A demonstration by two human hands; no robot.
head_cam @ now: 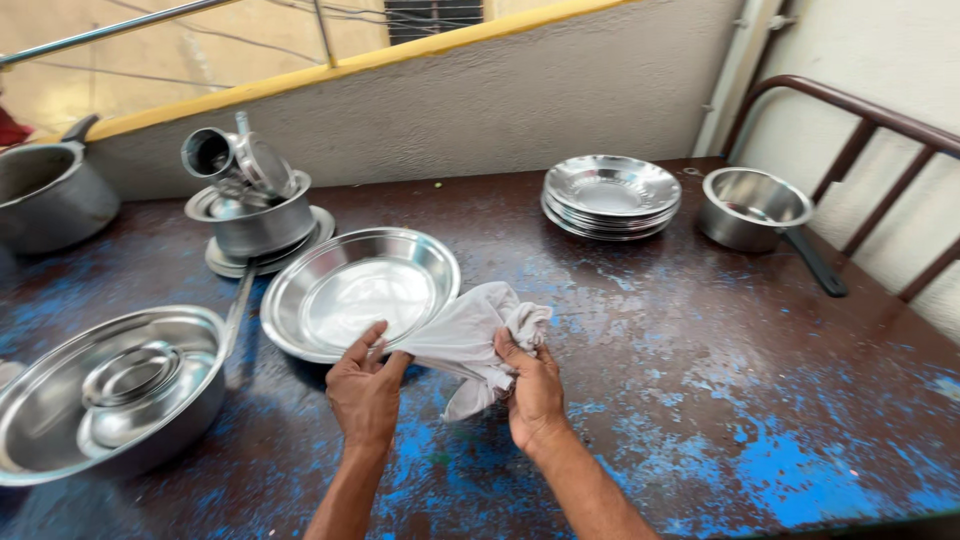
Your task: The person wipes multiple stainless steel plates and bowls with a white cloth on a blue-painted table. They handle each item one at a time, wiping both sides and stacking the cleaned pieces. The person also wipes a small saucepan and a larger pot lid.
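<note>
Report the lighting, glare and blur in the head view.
Head view: soft daylight; pale glare fills the steel plate that the left hand grips; right hand and white cloth sharp; faint shadows; wide-lens bending at the table edges.

This looks like a home's open-air washing-up spot on a balcony or terrace. A worn metal table [700, 400] with peeling blue paint stands against a rough plastered parapet [480, 110] with a yellow-painted top and a railing [110, 30] above. Beyond the fingers [375, 340] sit household steel wares: stacked plates [612, 195], a saucepan [755, 208] and nested pots [250, 215]; a wide basin [105, 395] sits to their left.
</note>
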